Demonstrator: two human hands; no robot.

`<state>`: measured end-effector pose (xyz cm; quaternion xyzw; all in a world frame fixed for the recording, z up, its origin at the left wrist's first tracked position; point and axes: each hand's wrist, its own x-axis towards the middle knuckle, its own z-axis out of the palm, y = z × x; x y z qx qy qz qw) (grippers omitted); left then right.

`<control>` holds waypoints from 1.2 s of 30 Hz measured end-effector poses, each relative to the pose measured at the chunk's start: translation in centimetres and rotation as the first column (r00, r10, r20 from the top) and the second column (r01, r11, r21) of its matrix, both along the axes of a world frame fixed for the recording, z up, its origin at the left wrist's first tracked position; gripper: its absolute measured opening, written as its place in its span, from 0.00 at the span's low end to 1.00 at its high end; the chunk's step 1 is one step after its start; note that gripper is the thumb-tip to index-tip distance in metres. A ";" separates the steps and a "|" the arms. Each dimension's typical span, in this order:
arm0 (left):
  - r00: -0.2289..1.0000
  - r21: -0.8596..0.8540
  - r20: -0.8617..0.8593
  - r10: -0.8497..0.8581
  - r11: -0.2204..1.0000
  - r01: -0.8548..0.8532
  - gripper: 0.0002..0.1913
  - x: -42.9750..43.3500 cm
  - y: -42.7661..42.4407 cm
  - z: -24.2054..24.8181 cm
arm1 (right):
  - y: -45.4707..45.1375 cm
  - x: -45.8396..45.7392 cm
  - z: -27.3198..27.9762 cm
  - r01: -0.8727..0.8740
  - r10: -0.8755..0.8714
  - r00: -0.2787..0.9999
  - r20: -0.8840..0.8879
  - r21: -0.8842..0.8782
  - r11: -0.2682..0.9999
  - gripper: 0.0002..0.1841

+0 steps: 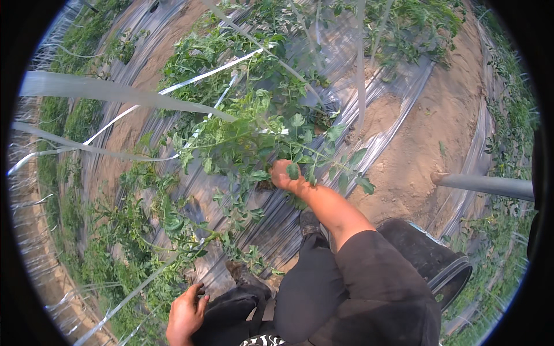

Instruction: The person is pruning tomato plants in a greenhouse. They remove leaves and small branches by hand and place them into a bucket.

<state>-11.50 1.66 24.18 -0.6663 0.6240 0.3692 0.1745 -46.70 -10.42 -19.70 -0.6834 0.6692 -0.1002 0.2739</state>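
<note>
My right hand [283, 174] reaches in among the lower leaves of a tomato plant [242, 142]. Leaves cover its fingertips, so whether it grips a stem is hidden. By my left knee, my left hand [187, 310] is raised with fingers loosely bent and apart, holding nothing. A second tomato plant [169, 220] leans over the plastic mulch film [277, 220] just beyond that hand. White twine [125, 113] runs slanting from the plants toward the upper left, and another strand of twine [130, 298] passes left of my left hand.
A black plastic bucket [415, 255] lies tipped beside my right arm. At the right, a metal pole [484, 186] meets the bare soil path [398, 164]. Hanging strings [361, 65] cross the view above the plants. My boots [249, 279] rest close to the film and stems.
</note>
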 end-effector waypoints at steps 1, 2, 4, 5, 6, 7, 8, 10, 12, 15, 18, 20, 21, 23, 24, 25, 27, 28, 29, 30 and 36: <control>1.000 0.004 0.009 0.007 1.000 -0.007 0.21 -0.1 0.0 0.0 | 0.2 -0.1 0.9 0.247 -0.246 0.960 0.134 0.011 0.969 0.10; 1.000 0.007 0.000 0.012 1.000 -0.012 0.21 -0.2 0.0 0.1 | 0.1 -0.1 1.8 0.345 -0.333 0.927 0.171 -0.044 0.938 0.10; 1.000 -0.001 -0.002 0.013 1.000 -0.013 0.21 -0.4 0.0 0.2 | -0.5 -0.5 3.4 0.238 -0.227 0.971 0.073 -0.343 0.909 0.10; 1.000 0.003 0.003 0.001 1.000 -0.001 0.21 -0.4 -0.1 0.2 | -1.1 -0.9 3.9 0.168 -0.171 0.985 0.018 -0.327 0.930 0.11; 1.000 0.011 0.012 -0.010 1.000 0.010 0.21 -0.5 -0.1 0.3 | -1.6 -1.2 4.2 0.092 -0.099 0.995 -0.002 -0.364 0.927 0.13; 0.999 0.020 0.038 -0.022 1.000 0.022 0.21 -0.5 -0.2 0.4 | -2.0 -1.5 4.3 0.029 -0.044 0.998 -0.034 -0.373 0.927 0.15; 0.999 0.027 0.033 -0.027 0.999 0.026 0.21 -0.5 -0.2 0.4 | -2.5 -1.6 4.1 -0.070 0.017 0.984 -0.180 -0.293 0.953 0.17; 0.996 0.035 0.071 -0.053 0.998 0.051 0.21 -0.5 -0.2 0.5 | -3.2 -1.8 3.2 -0.174 0.078 0.956 -0.284 -0.330 0.928 0.18; 0.999 0.030 0.039 -0.027 0.999 0.026 0.21 -0.5 -0.1 0.5 | -3.9 -1.7 2.1 -0.211 0.100 0.939 -0.328 -0.323 0.923 0.20; 0.999 -0.035 0.000 -0.042 0.999 0.042 0.21 -0.4 0.1 0.5 | -5.5 -1.5 1.4 -0.415 0.332 0.823 -0.462 -0.087 0.906 0.19; 0.999 -0.029 0.007 -0.039 0.999 0.039 0.21 -0.2 0.0 0.6 | -6.7 -1.5 2.0 -0.366 0.346 0.902 -0.260 -0.032 0.930 0.15; 0.999 -0.025 0.016 -0.039 0.999 0.040 0.20 -0.1 0.0 0.7 | -6.6 -1.4 2.1 -0.294 0.276 0.926 -0.259 -0.032 0.955 0.15; 0.999 -0.042 0.010 -0.052 0.998 0.052 0.20 0.0 -0.1 0.7 | -6.4 -1.2 1.7 -0.257 0.240 0.936 -0.258 -0.033 0.966 0.15; 0.997 -0.055 -0.003 -0.076 0.996 0.075 0.19 0.1 -0.2 0.6 | -5.6 -0.9 -0.1 -0.199 0.211 0.936 -0.281 0.072 0.977 0.15; 0.996 -0.056 -0.009 -0.085 0.995 0.084 0.19 0.2 -0.3 0.5 | -5.2 -0.7 -1.4 -0.208 0.223 0.920 -0.321 0.079 0.975 0.14; 0.996 -0.049 0.002 -0.091 0.995 0.091 0.19 0.3 -0.3 0.5 | -5.0 -0.7 -2.8 -0.117 0.142 0.950 -0.278 0.104 0.988 0.13; 0.997 -0.043 -0.006 -0.078 0.996 0.078 0.19 0.6 -0.1 0.6 | -4.5 -1.1 -5.1 -0.128 0.106 0.930 -0.353 -0.039 0.991 0.12; 0.997 -0.039 0.017 -0.077 0.996 0.078 0.19 0.8 -0.1 0.7 | -4.0 -1.4 -5.6 -0.213 0.043 0.820 -0.570 -0.234 0.949 0.12; 0.998 -0.036 -0.002 -0.068 0.997 0.068 0.20 0.9 0.0 0.8 | -4.3 -1.5 -5.6 -0.250 -0.178 0.723 -0.668 -0.493 0.833 0.12; 0.998 -0.035 -0.004 -0.064 0.997 0.063 0.20 1.0 0.0 1.0 | -3.1 -2.3 -4.9 0.066 -0.161 0.945 -0.283 -0.318 0.946 0.13; 0.991 -0.013 0.044 -0.126 0.992 0.127 0.21 0.7 0.2 2.0 | -2.0 0.0 4.1 0.388 -0.497 0.744 0.446 0.317 0.865 0.19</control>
